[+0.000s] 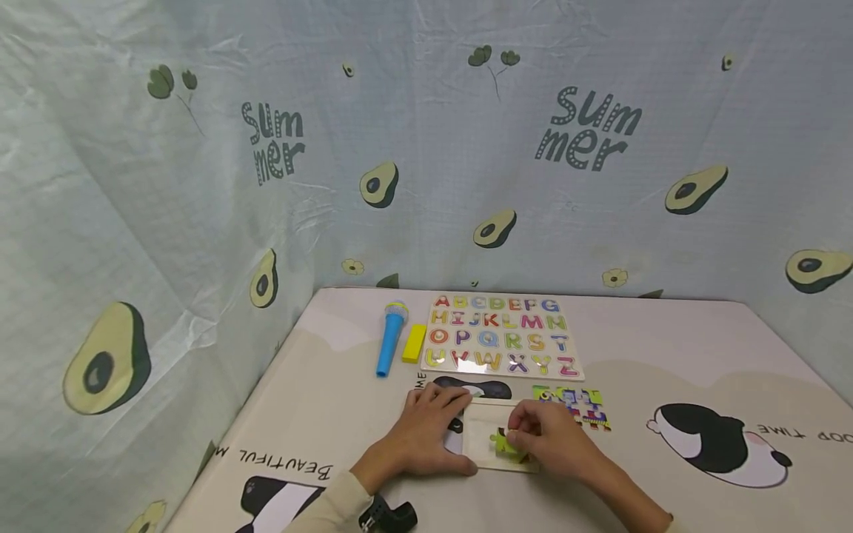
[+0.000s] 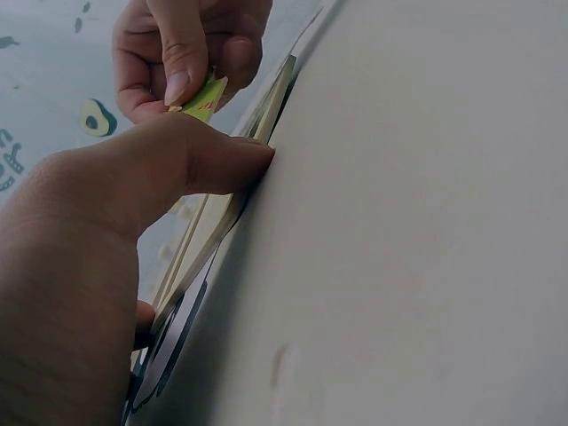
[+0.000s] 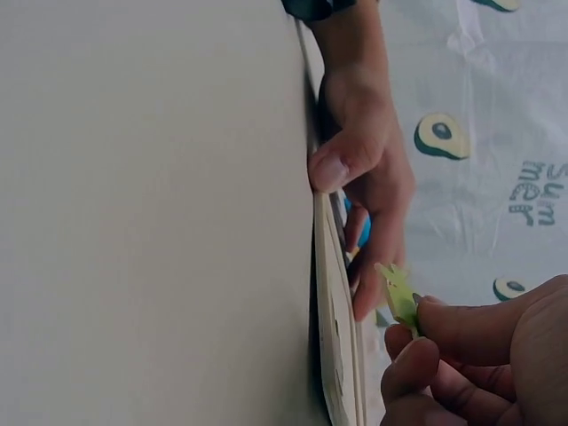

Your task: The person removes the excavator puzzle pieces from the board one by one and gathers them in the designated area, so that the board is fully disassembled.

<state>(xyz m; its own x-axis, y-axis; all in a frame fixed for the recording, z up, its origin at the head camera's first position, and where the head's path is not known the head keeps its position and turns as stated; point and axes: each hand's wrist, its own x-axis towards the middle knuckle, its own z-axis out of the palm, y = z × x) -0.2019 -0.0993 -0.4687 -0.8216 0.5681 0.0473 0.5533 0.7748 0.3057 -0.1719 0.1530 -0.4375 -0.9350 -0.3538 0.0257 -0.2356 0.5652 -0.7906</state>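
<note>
A shallow pale wooden puzzle tray (image 1: 481, 442) lies on the table before me. My left hand (image 1: 423, 433) holds it at its left side, thumb at the near edge and fingers toward the far edge. In the right wrist view the left thumb (image 3: 342, 164) presses on the tray's near corner. My right hand (image 1: 549, 437) pinches a green jigsaw piece (image 1: 504, 447) between thumb and fingers, over the right part of the tray. The right wrist view shows that green piece (image 3: 399, 297) on edge, above the tray's surface. Part of it is hidden by the fingers.
Several colourful jigsaw pieces (image 1: 591, 400) lie just beyond the right hand. Farther back is an alphabet board (image 1: 500, 337), with a yellow block (image 1: 414, 343) and a blue toy microphone (image 1: 391, 340) to its left. A printed cloth (image 1: 426, 148) hangs behind the table.
</note>
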